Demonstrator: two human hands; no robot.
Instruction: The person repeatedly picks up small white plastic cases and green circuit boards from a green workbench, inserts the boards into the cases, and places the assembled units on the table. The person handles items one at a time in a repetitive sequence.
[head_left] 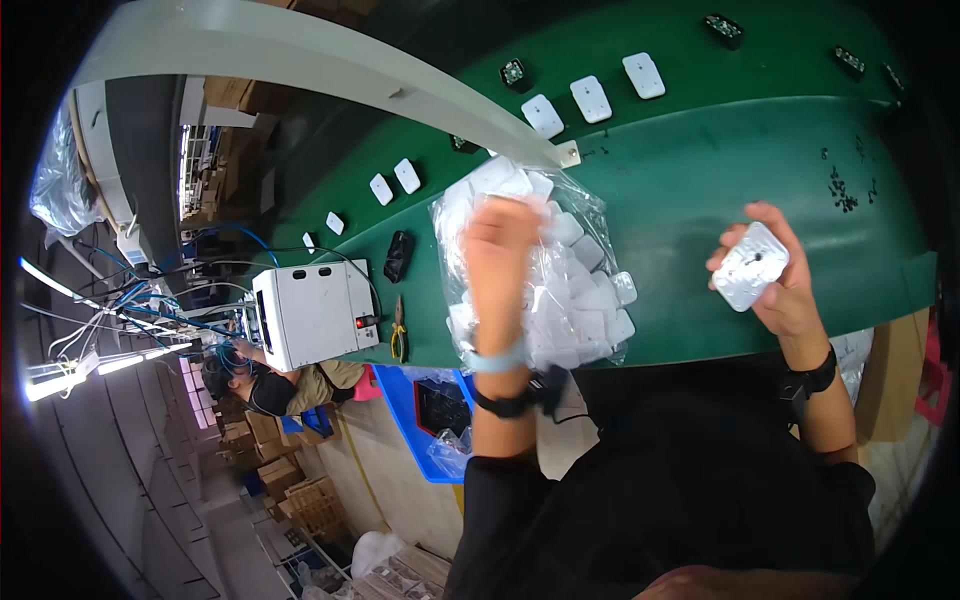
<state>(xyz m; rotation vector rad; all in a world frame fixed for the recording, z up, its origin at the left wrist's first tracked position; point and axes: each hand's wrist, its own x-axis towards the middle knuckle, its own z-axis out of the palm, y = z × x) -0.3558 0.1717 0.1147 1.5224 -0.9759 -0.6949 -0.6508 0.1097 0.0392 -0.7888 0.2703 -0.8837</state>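
My right hand (pixel 790 290) is closed around a white plastic cover (pixel 750 266) with rounded corners and a small dark mark near its middle. It is held above the green work surface, at the right. My left hand (pixel 503 235) is over a clear plastic bag (pixel 592 205) filled with white covers (pixel 575 290) of the same kind. Motion smears its fingers, so I cannot tell whether they grip anything. Small black screws (pixel 843 190) lie scattered on the green surface beyond my right hand.
More white covers (pixel 591 99) and black cases with circuit boards (pixel 724 31) stand along the green belt (pixel 680 110). A pale curved bar (pixel 390 90) crosses above. At left are a white machine (pixel 318 312), pliers (pixel 399 330) and a person (pixel 290 388); below, a blue bin (pixel 405 420).
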